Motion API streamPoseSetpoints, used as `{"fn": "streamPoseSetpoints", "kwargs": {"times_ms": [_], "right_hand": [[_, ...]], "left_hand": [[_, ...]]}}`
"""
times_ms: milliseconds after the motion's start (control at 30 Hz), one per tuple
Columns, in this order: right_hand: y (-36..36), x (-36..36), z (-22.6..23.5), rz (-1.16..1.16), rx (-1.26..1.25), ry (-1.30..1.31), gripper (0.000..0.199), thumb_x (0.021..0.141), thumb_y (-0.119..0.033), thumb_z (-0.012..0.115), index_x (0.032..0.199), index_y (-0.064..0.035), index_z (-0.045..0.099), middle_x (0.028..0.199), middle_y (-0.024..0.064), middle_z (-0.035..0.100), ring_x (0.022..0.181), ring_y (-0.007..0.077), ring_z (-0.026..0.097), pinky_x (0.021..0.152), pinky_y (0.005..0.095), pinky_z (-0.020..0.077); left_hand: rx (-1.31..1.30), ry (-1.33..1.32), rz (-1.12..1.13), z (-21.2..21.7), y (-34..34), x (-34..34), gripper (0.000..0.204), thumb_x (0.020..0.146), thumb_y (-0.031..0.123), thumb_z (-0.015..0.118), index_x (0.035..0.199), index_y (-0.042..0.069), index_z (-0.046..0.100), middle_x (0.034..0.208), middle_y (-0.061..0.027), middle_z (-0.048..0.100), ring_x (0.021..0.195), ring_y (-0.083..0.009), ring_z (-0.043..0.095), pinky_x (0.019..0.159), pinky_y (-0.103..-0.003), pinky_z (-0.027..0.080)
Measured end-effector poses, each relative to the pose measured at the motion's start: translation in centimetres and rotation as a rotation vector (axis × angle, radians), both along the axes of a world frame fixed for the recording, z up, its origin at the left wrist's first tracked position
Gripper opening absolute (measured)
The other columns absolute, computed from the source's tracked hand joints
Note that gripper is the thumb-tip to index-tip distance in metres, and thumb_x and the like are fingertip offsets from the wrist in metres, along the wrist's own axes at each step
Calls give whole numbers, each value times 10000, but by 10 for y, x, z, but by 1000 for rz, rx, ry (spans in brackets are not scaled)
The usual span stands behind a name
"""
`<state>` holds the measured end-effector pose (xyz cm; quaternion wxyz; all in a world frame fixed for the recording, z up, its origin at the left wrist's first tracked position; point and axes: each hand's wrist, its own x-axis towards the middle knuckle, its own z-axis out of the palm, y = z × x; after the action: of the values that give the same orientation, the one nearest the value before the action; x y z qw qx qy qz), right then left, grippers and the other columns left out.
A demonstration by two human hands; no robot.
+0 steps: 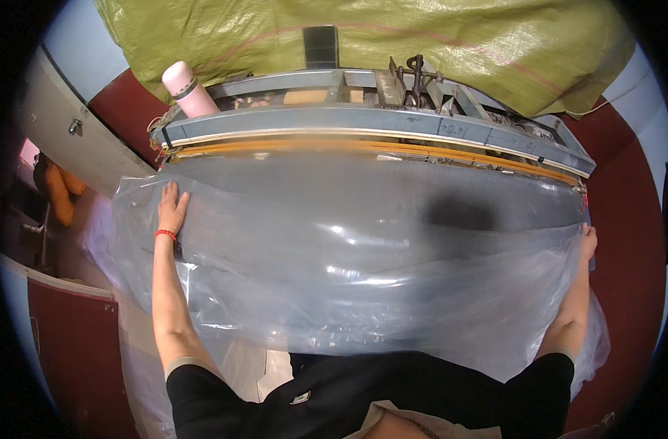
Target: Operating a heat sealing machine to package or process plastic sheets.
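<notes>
A wide sheet of clear plastic film (363, 300) lies over a dark grey flat work surface (304, 179) and hangs down toward my body. My left hand (173, 211), with a red bracelet at the wrist, rests flat on the film near its far left corner, fingers stretched out. At the right end of the surface, my right hand (588, 243) is closed on the film's edge; part of its fingers is hidden. The film is wrinkled in front and smoother toward the back.
Behind the surface runs a grey metal frame (290, 121) with orange strips (348, 148) along it. A pink bottle (190, 89) stands at its left, and a metal clamp (416, 80) sits farther right. A yellow-green woven sheet (451, 36) hangs behind. A door (85, 121) is at left.
</notes>
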<state>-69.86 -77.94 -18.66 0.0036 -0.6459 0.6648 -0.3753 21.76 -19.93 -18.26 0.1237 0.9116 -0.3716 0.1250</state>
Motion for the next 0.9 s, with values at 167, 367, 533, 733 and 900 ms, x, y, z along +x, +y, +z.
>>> {"fn": "streamPoseSetpoints", "kwargs": {"times_ms": [167, 367, 533, 733, 900], "right_hand": [[26, 26, 8, -289, 61, 66, 379, 828, -364, 459, 899, -4, 553, 895, 201, 583, 847, 381, 534, 692, 421, 411], [37, 20, 21, -354, 20, -185, 420, 788, -405, 482, 983, -51, 595, 997, 143, 586, 945, 283, 542, 808, 360, 405], [19, 42, 5, -236, -108, -221, 334, 760, -362, 572, 847, -44, 625, 849, 133, 623, 838, 237, 584, 767, 332, 432], [22, -2, -1, 113, -25, -597, 247, 806, -240, 544, 744, -3, 576, 633, 26, 542, 604, 102, 476, 581, 280, 412], [24, 1, 1, 185, -20, -695, 198, 833, -208, 525, 729, -41, 546, 598, -38, 461, 543, 55, 401, 493, 226, 344]], "left_hand": [[22, 34, 166, 1, -2, 51, 584, 833, 453, 424, 1250, 48, 375, 1321, -117, 333, 1244, -247, 271, 986, -377, 249], [-190, -60, 358, 16, -66, 21, 423, 788, 370, 538, 1102, 87, 546, 1016, -155, 581, 932, -305, 558, 788, -368, 426], [-733, 380, -261, 34, -122, -42, 254, 837, 270, 534, 873, 25, 587, 806, -49, 612, 672, -101, 531, 596, -242, 411], [-299, 1366, -840, 116, -236, -399, 196, 830, 210, 522, 906, 38, 578, 814, -92, 616, 722, -159, 594, 635, -254, 443], [227, 1693, -1403, 93, -262, -567, 419, 847, 154, 495, 1220, -3, 385, 1175, -135, 481, 1095, -206, 452, 900, -303, 364]]}}
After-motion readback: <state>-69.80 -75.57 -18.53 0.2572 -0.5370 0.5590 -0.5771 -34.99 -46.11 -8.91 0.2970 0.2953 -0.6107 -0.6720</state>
